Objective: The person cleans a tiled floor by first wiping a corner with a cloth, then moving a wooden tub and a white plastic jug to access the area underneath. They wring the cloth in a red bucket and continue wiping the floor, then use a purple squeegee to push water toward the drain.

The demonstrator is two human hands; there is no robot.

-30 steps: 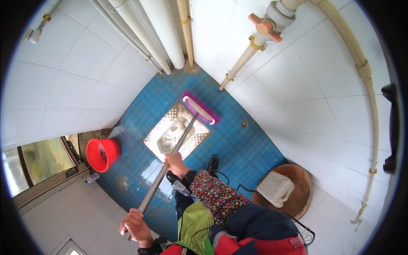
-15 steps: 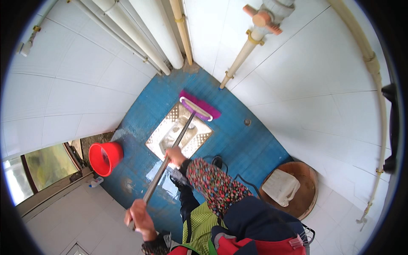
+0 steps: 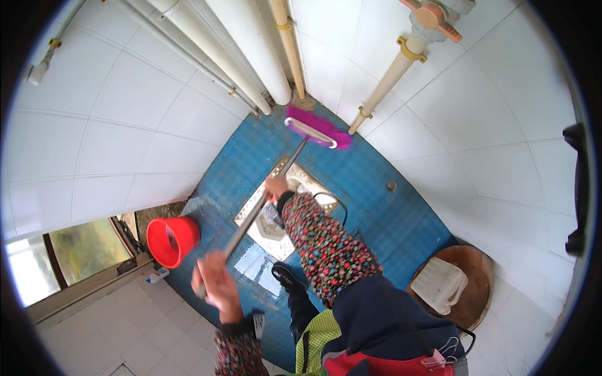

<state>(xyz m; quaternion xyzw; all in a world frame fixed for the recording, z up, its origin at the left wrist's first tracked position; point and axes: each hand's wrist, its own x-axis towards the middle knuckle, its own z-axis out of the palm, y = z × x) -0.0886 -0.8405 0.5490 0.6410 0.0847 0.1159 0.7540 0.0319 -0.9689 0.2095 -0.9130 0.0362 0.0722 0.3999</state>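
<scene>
Magenta broom head (image 3: 312,128) has slid forward off the squat pan (image 3: 282,210), now by the pipes; left hand (image 3: 216,281) and right hand (image 3: 276,186) both grip the handle (image 3: 254,213).

Blue tiled floor (image 3: 401,219) bounded by white tiled walls, with a squat pan (image 3: 282,213) set into its middle. The magenta brush head (image 3: 316,127) rests on the floor near the pipes; a red bucket (image 3: 170,240) stands at the left edge, and a round wooden board (image 3: 473,282) carrying a white container (image 3: 439,285) lies at the right.
</scene>
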